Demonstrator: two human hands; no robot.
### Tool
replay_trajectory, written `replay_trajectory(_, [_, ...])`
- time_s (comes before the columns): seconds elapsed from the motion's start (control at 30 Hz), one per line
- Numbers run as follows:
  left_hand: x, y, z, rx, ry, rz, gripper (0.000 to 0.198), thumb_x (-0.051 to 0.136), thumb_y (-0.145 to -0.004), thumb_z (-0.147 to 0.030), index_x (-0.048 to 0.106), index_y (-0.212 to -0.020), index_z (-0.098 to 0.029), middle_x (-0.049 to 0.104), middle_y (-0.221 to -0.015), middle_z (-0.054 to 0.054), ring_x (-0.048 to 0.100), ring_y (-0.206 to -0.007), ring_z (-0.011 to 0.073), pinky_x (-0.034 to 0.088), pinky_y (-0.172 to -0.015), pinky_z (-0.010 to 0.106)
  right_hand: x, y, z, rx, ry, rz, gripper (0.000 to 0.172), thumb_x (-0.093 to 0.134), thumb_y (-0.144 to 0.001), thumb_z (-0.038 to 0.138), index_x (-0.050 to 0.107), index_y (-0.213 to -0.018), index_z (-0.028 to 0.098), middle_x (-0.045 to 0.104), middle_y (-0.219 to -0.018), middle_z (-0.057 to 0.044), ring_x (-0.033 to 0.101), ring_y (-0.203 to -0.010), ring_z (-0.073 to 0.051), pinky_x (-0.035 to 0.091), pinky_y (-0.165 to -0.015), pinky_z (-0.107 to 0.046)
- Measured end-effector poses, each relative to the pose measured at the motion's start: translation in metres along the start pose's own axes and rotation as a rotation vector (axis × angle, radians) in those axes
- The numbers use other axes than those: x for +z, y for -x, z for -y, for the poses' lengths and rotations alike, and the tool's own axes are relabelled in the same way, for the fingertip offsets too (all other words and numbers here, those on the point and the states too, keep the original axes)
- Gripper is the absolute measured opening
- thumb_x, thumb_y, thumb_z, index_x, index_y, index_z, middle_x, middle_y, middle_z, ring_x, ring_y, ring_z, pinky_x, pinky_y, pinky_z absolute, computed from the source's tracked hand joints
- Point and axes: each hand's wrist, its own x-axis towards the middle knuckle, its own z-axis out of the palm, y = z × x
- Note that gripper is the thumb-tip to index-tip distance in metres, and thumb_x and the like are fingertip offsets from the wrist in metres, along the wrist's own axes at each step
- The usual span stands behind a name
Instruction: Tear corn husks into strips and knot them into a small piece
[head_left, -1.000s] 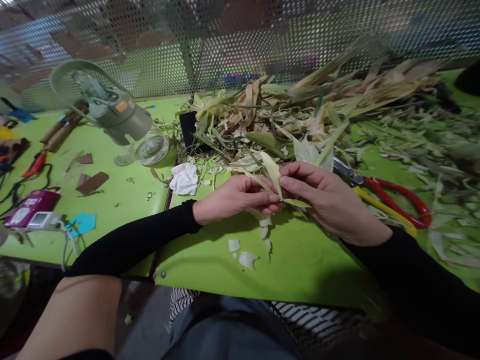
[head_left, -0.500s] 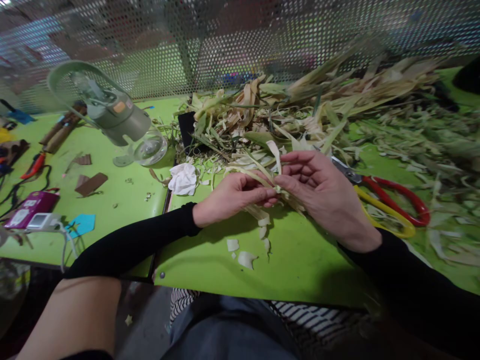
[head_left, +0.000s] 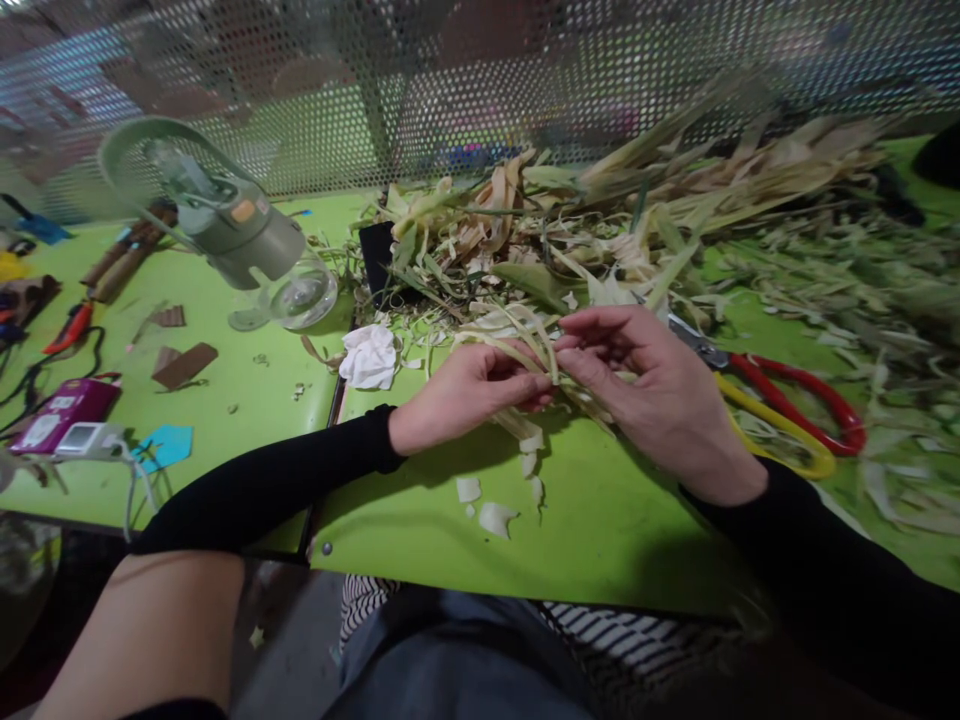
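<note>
I am watching the left hand point(head_left: 469, 395) and right hand point(head_left: 652, 390) at centre frame, each grip pinching shut on the husk strips point(head_left: 525, 350) just above the table point(head_left: 600, 520). They are looking light, limp and tearable; I am judging the bunched crossing the safest hold.

Both hands are over the table point(head_left: 600, 520), just past its near edge, fingertips meeting. Left hand point(head_left: 469, 395): knuckles up, fingers curled, pinching thin leaf strips point(head_left: 525, 350) against the thumb. Right hand point(head_left: 652, 385): thumb and forefinger nipped on the same strips, other fingers loosely fanned. Left forearm point(head_left: 270, 480) and right forearm point(head_left: 825, 560), both black-sleeved, angle inward across the table's near edge.
</note>
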Motion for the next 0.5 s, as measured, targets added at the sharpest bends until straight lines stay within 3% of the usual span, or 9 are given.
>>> replay_trajectory(0.27, [-0.0015,-0.0001,0.0019,-0.034,-0.017,-0.001,0.035,0.087,-0.077,-0.039,0.068,-0.087,-0.012,0.071,-0.081,0.003,0.067,-0.075,0.0114,0.058,-0.08,0.029,-0.0007,0.0003,0.0035,-0.005,0.053,0.038,0.024,0.075,-0.09,0.04,0.073,-0.109,0.025,0.075,-0.095,-0.003,0.065,-0.075,-0.018,0.056,-0.067,-0.034])
replay_trajectory(0.5, [0.0019,0.0019,-0.0012,-0.135,-0.113,-0.049,0.019,0.083,-0.082,-0.025,0.07,-0.081,-0.01,0.073,-0.081,0.004,0.066,-0.075,0.0114,0.056,-0.08,0.029,-0.0025,-0.0023,0.006,-0.086,0.166,0.119,0.02,0.07,-0.093,0.04,0.078,-0.106,0.026,0.074,-0.098,-0.006,0.065,-0.08,-0.021,0.055,-0.069,-0.036])
